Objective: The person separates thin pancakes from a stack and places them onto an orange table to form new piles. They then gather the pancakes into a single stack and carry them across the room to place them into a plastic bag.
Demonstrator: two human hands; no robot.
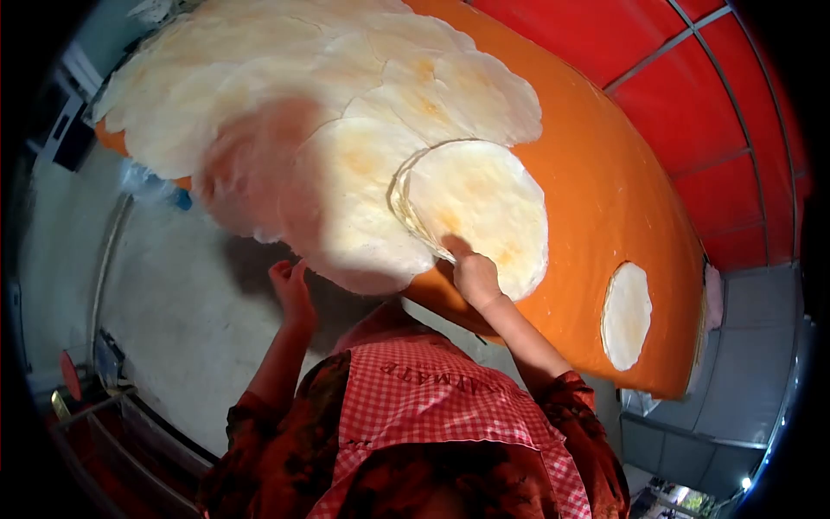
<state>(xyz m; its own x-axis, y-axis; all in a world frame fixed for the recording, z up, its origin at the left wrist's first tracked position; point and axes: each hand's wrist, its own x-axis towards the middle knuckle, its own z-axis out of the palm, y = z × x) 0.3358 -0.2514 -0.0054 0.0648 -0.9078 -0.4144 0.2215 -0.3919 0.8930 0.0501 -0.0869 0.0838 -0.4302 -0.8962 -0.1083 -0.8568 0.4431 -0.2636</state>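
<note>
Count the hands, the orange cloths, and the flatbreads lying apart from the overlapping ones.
Hands: 2 (left hand, right hand)
Orange cloth: 1
Flatbread lying apart: 1
Total: 4
Overlapping flatbreads: too merged to count.

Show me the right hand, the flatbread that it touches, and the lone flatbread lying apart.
right hand [475, 278], head view, back of the hand.
touched flatbread [480, 203], head view, its middle.
lone flatbread [626, 316], head view, its middle.

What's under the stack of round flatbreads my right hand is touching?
The stack lies on the orange cloth, its left edge overlapping a larger flatbread. The right hand touches its near edge. What lies directly beneath is covered.
</note>
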